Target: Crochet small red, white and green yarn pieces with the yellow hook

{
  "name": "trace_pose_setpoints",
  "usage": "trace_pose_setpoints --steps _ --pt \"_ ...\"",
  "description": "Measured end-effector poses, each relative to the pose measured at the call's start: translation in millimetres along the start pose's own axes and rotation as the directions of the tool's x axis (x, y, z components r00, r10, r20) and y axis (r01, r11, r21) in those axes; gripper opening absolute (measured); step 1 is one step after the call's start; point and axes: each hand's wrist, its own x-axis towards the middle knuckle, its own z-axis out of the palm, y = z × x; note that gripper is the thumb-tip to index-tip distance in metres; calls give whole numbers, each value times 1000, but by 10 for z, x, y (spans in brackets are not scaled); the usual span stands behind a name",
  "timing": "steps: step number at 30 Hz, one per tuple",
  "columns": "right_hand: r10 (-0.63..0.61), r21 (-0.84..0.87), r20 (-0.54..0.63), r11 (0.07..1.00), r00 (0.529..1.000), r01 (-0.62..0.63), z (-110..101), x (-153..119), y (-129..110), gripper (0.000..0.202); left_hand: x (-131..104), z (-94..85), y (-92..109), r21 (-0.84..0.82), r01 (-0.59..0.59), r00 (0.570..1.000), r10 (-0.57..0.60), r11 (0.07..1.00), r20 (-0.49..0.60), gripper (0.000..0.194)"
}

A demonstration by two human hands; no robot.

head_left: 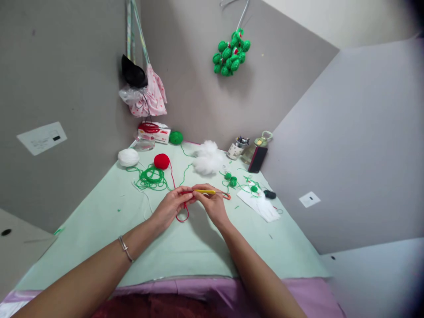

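My left hand (170,206) is closed, pinching red yarn (183,220) that hangs in a loop below the fingers. In my right hand (213,206) is a crochet hook with a yellow handle (206,191); its tip meets the red yarn between the two hands. An orange stitch marker (227,196) shows by the hook's right end. A strand runs from the left hand up to the red yarn ball (161,161). Loose coils of green yarn (150,177) lie left of the hands. The stitches themselves are too small to make out.
White stuffing (208,159) sits behind the hands. At left are a white yarn ball (128,157) and a clear cup (145,142); a green ball (176,137) is farther back. At right lie small green crocheted pieces (231,180), white tissue (260,204) and a leaning phone (257,159).
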Motion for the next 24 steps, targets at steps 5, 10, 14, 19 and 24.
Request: trace_pose_setpoints --steps 5,10,14,19,24 --pt "-142 -62 -77 989 987 137 120 2 -1 12 5 -22 52 -1 -18 996 17 1000 -86 30" --pt "-266 -120 -98 960 959 254 188 -45 63 9 -9 -7 62 28 -30 996 32 999 -86 31" --pt "-274 -117 -79 958 959 264 175 -39 82 10 -12 22 94 42 -4 996 8 999 -89 24" --pt "-186 -86 -21 979 982 183 161 -25 77 10 17 5 113 45 37 990 -30 998 -141 20" --pt "147 194 48 969 988 -153 91 64 92 3 56 4 81 27 78 988 -73 997 -135 25"
